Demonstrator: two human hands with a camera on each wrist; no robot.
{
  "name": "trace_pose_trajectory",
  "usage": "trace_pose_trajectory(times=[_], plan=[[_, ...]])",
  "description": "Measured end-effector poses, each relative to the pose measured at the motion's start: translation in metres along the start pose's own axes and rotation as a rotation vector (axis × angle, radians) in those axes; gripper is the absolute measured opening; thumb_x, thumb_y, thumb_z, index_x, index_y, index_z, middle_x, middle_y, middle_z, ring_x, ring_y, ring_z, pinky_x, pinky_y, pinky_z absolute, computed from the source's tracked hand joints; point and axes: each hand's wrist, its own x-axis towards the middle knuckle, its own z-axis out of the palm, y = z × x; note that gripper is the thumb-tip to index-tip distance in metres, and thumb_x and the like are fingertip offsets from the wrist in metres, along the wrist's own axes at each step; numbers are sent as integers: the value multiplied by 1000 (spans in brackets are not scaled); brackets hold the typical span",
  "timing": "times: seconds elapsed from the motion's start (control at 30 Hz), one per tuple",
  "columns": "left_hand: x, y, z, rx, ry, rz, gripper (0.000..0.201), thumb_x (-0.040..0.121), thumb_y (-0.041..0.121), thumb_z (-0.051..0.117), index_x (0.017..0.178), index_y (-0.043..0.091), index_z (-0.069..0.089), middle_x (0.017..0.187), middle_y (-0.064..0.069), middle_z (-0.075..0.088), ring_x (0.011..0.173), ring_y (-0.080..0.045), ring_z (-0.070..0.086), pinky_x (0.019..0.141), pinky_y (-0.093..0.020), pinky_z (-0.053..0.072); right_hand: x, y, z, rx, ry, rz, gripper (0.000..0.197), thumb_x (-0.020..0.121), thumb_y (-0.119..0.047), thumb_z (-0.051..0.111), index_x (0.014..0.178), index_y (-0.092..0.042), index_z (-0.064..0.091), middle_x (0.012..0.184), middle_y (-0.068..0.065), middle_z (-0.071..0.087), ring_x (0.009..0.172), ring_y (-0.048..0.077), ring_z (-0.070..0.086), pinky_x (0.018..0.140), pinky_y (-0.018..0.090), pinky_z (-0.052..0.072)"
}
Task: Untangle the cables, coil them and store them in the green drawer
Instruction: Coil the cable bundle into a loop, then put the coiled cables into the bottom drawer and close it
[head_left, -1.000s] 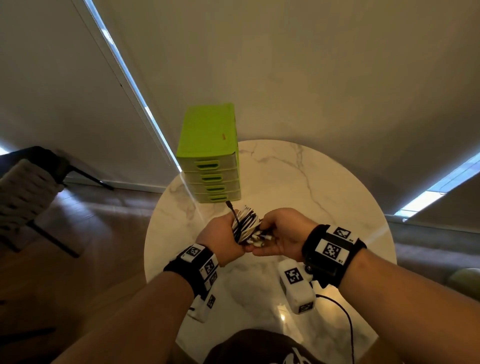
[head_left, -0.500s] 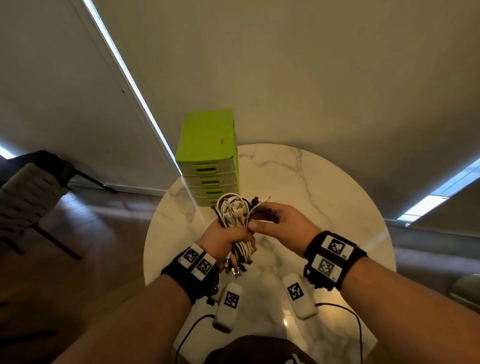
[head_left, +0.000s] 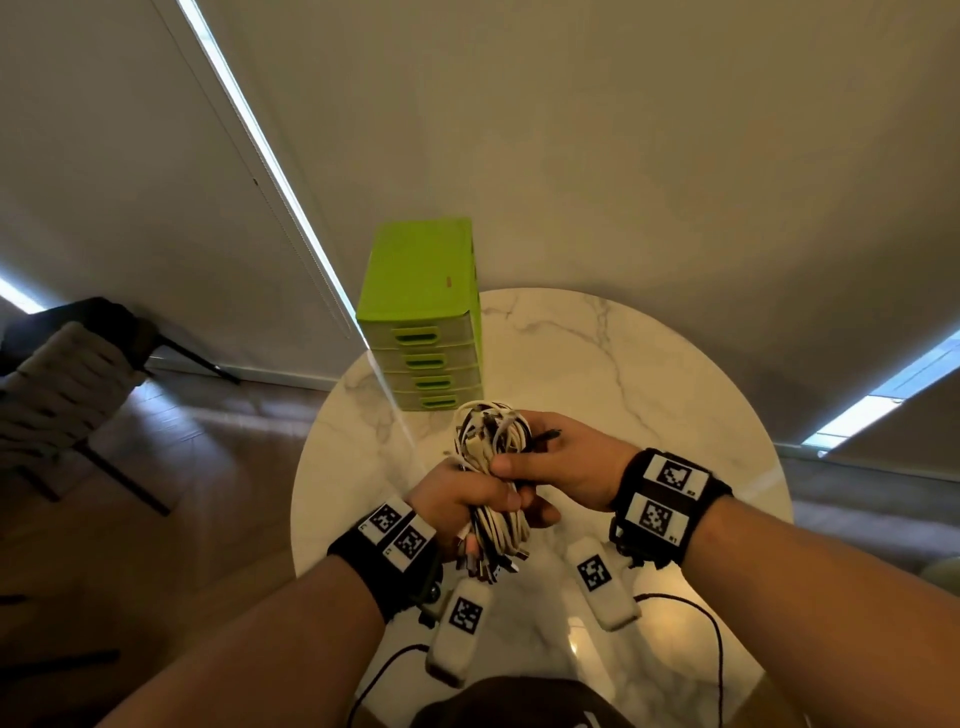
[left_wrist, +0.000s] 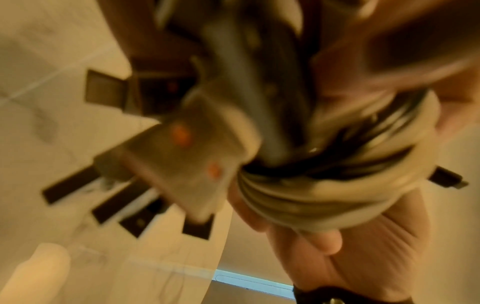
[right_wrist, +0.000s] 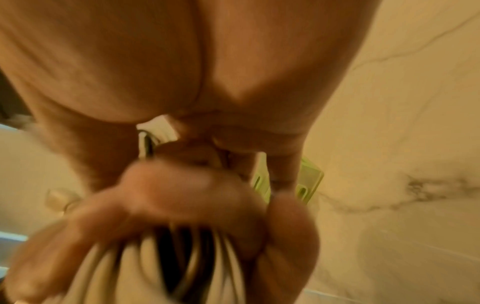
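Note:
A bundle of white and black cables (head_left: 491, 441) stands upright above the round marble table (head_left: 649, 395). My left hand (head_left: 467, 499) grips its lower half in a fist, and the plug ends (head_left: 491, 564) hang out below. My right hand (head_left: 561, 462) holds the bundle's upper loops from the right, thumb across the front. The left wrist view shows the wound cables (left_wrist: 324, 185) and blurred plugs (left_wrist: 182, 156) close up. Only blurred fingers over the cable strands (right_wrist: 166, 265) show in the right wrist view. The green drawer unit (head_left: 423, 322) stands just behind the bundle, all drawers closed.
The drawer unit sits at the table's far left edge. A dark chair (head_left: 62, 395) stands on the wooden floor to the left. Thin black leads (head_left: 711, 639) from the wrist cameras trail over the near table edge. Curtains hang behind the table.
The bundle has turned from lying sideways between my hands to standing upright. My left hand has closed round its lower half and my right hand has come onto its upper loops.

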Motion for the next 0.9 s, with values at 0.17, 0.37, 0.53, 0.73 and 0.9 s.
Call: trace_pose_trajectory(times=[0.17, 0.37, 0.53, 0.73, 0.9], plan=[[-2, 3, -2, 46, 13, -54, 42, 67, 19, 86, 105, 4, 75, 91, -26, 72, 89, -40, 71, 89, -47, 44, -1, 7, 9, -78, 177, -118, 32, 96, -5, 66, 127, -2, 62, 117, 21, 71, 106, 32, 69, 97, 49, 55], [3, 18, -3, 330, 175, 68, 20, 64, 8, 73, 84, 3, 76, 71, -23, 69, 61, -33, 68, 59, -41, 59, 0, 12, 14, -87, 318, -66, 25, 94, -13, 71, 118, -18, 70, 108, 12, 75, 102, 47, 68, 89, 60, 57], [9, 28, -11, 1255, 413, 167, 36, 68, 53, 73, 96, 33, 64, 79, 12, 70, 75, -10, 69, 63, -27, 55, -14, 12, -4, 409, 156, 233, 50, 91, -13, 50, 139, -22, 58, 126, 18, 68, 113, 42, 67, 93, 50, 55], [12, 24, 9, 2017, 532, 218, 34, 86, 29, 61, 118, 24, 52, 109, 0, 66, 101, -25, 63, 87, -36, 48, -8, 15, 6, 383, 229, 505, 79, 72, -75, 67, 120, -12, 72, 112, 14, 73, 100, 35, 71, 73, 41, 63], [11, 19, 9, 2157, 444, 165, 27, 89, 23, 52, 116, 22, 46, 116, -1, 63, 108, -26, 59, 98, -38, 38, -3, 18, 5, 361, 280, 571, 30, 91, -29, 70, 112, -8, 68, 97, 15, 71, 77, 29, 71, 65, 35, 63]])
